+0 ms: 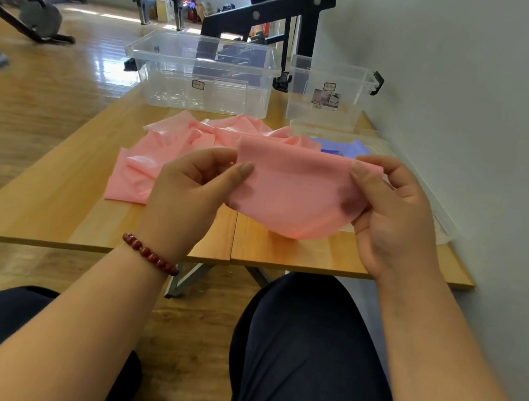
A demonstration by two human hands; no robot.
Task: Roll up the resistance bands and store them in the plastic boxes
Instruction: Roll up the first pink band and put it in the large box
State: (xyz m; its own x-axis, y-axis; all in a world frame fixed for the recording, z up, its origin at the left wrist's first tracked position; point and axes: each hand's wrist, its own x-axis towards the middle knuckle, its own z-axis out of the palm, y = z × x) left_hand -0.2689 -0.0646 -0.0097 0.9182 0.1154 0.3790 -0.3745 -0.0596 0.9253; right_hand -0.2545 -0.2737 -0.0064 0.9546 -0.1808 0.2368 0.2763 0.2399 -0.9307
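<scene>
A low wooden table (pixel 59 211) stands beside a grey wall. In the head view, the left hand (pixel 193 186) and the right hand (pixel 395 220) each pinch one side of the pink band (pixel 297 190), holding its end above the table; the rest lies crumpled behind. The large clear box (pixel 201 73) waits at the back. The rolling seems only to begin: next, the fingers must turn this end over tightly and evenly

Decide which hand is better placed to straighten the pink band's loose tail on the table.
Probably the left hand: the pink band trails leftward beside it; the right hand pinches the far edge.
</scene>
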